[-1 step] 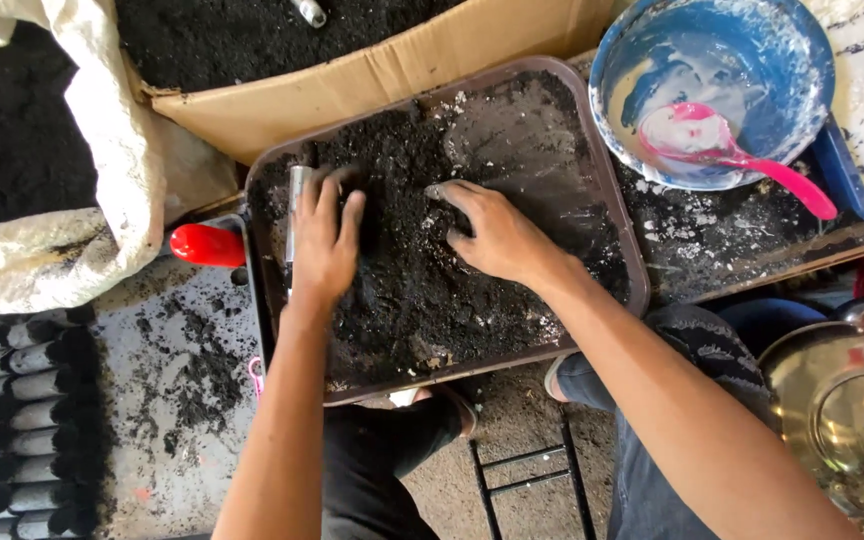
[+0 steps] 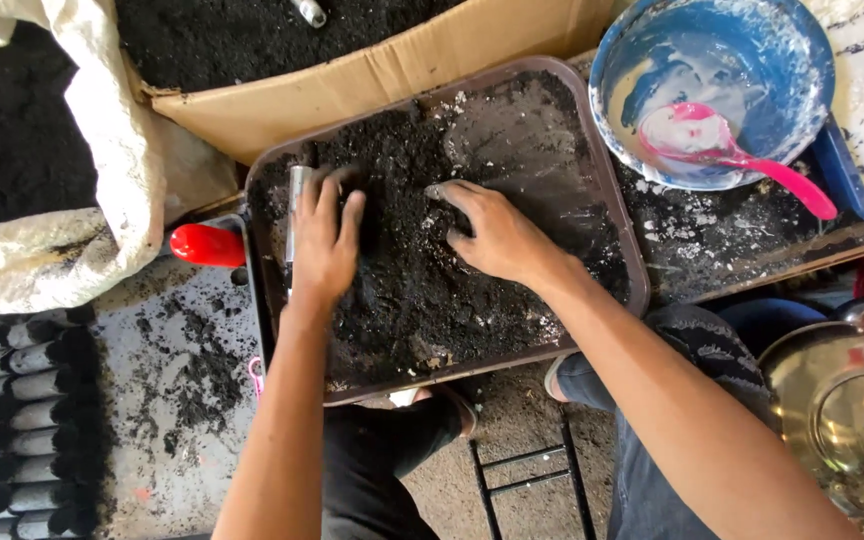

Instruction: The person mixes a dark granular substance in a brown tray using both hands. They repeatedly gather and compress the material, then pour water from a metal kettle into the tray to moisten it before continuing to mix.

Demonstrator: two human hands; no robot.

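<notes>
Gripped loosely under the left hand (image 2: 324, 240) is a metal tube (image 2: 295, 215): the thumb side presses it against the soil (image 2: 422, 290), fingers spread flat and half closed over it. Whether the fingers wrap fully round the tube cannot be told. Right hand (image 2: 497, 235) holds nothing; its fingers are curled, tips dug into the soil near the tray's middle.

Surface: a dark brown tray (image 2: 624, 250) with rounded corners, tilted slightly in view, holds the black soil, which is flecked with white grains. Soil is thickest at the centre and left; the upper right of the tray is smeared thin.

Tube position: along the tray's left edge, just inside the rim. Its long axis runs nearly straight up and down in view, one end pointing away from the person toward the cardboard box (image 2: 372, 80), the other end hidden under the palm.

Surroundings: the box, filled with dark soil, touches the tray's far edge. A white sack (image 2: 102, 200) of soil sits to the left. A red handle (image 2: 207, 245) lies just beside the tray's left rim. Rows of filled black tubes (image 2: 12, 420) lie at lower left. A blue bowl (image 2: 802, 60) with a pink spoon (image 2: 752, 160) stands to the upper right. A metal kettle (image 2: 842, 420) stands at lower right.
</notes>
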